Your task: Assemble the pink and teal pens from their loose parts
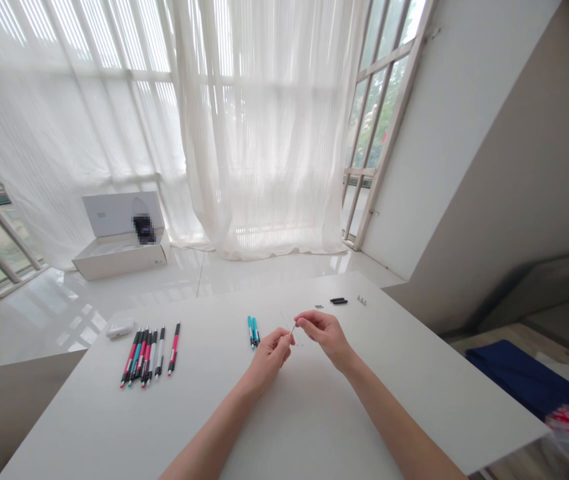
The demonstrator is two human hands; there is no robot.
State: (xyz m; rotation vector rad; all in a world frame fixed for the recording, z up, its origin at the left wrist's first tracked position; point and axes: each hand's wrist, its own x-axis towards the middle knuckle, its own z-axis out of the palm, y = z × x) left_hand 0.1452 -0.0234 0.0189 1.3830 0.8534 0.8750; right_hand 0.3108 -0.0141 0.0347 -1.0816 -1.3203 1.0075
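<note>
Left hand (273, 355): you're pinching a thin pale rod (293, 329)
Right hand (322, 333): pinching its other end
Beside you: two slim teal pens (253, 331)

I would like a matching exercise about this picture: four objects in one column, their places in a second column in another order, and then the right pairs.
Objects
1. Open white cardboard box
2. Two slim teal pens
3. Row of red, black and teal pens
4. Dark blue cloth

Places
A. Beyond the right edge of the white table
B. On the glossy white floor
C. On the white table, close to the left hand
D. On the white table, far left of both hands

Pairs: 1-B, 2-C, 3-D, 4-A
</note>
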